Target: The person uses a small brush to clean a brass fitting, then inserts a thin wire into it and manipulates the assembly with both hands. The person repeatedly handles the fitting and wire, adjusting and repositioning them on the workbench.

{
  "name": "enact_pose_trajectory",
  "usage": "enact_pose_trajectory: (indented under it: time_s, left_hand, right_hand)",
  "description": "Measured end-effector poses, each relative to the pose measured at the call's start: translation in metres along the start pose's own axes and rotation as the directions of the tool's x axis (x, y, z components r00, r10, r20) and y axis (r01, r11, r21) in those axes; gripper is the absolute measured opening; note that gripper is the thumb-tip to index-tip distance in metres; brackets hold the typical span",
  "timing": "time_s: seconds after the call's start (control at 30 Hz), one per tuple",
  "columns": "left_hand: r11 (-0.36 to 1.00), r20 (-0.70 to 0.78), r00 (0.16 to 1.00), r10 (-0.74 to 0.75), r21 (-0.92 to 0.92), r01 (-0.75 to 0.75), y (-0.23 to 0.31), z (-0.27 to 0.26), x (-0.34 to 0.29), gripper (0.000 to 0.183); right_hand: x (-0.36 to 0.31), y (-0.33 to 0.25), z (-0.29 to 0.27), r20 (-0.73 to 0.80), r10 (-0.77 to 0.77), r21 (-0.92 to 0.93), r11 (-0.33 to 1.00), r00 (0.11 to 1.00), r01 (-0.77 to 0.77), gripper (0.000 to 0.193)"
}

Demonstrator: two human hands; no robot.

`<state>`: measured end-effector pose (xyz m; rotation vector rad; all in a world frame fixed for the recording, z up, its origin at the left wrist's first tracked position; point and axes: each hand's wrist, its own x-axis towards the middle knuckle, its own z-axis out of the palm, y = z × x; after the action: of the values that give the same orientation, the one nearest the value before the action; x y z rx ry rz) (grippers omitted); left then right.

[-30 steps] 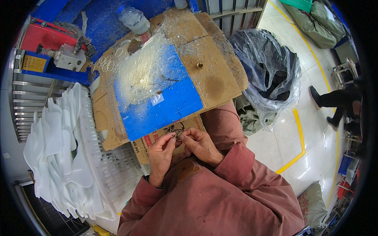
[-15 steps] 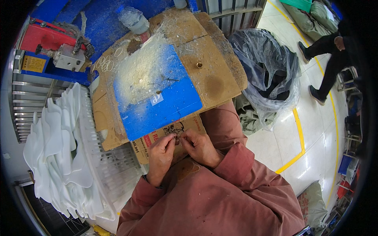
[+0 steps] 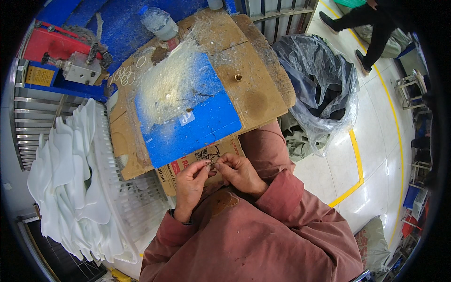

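My left hand [image 3: 191, 185] and my right hand [image 3: 240, 174] meet above my lap, at the front edge of the work surface. Thumb and forefinger of each are pinched together, the tips almost touching. Whatever lies between them is too small to make out. Just beyond the fingertips is a blue sheet [image 3: 206, 117] with a heap of pale shavings [image 3: 164, 91] on its upper part. Under my hands a printed cardboard box [image 3: 176, 176] shows.
White curved plastic pieces [image 3: 70, 174] stand packed in a white crate [image 3: 136, 202] at left. A red machine [image 3: 56, 44], a plastic bottle [image 3: 159, 23] and a small brass ring [image 3: 238, 77] lie beyond. A lined bin [image 3: 319, 75] stands right; a person's legs [image 3: 371, 33] pass behind.
Both my hands shift only slightly, staying pinched close together. The person at the upper right has walked farther away, toward the top of the picture.
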<state>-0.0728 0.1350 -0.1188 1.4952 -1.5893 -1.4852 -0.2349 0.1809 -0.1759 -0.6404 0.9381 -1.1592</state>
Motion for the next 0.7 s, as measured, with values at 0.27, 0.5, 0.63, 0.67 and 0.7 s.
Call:
enact_pose_trajectory:
  time_s: [0.27, 0.5, 0.63, 0.67, 0.7]
  left_hand:
    - [1.000, 0.000, 1.000, -0.003, 0.026, 0.003, 0.0016, 0.0001, -0.0010, 0.018]
    - [0.999, -0.013, 1.000, 0.015, 0.034, -0.015, 0.0005, 0.0010, -0.0011, 0.017]
    - [0.998, -0.016, 1.000, 0.009, 0.058, -0.009, 0.0018, 0.0015, -0.0011, 0.017]
    - [0.998, -0.015, 1.000, 0.011, 0.068, -0.010, 0.0022, 0.0016, -0.0013, 0.017]
    - [0.998, -0.011, 1.000, 0.015, 0.055, -0.014, 0.0024, 0.0017, -0.0014, 0.017]
  right_hand:
    - [0.0018, 0.0036, -0.0035, 0.024, 0.066, 0.039, 0.997, 0.998, -0.067, 0.018]
    - [0.0014, 0.0045, -0.0055, 0.031, 0.070, 0.061, 0.996, 0.997, -0.072, 0.019]
    - [0.0018, 0.0060, -0.0054, 0.037, 0.071, 0.082, 0.994, 0.997, -0.074, 0.019]
    - [0.0017, 0.0063, -0.0054, 0.033, 0.071, 0.078, 0.994, 0.997, -0.073, 0.019]
    - [0.0016, 0.0064, -0.0054, 0.029, 0.071, 0.074, 0.995, 0.997, -0.073, 0.019]
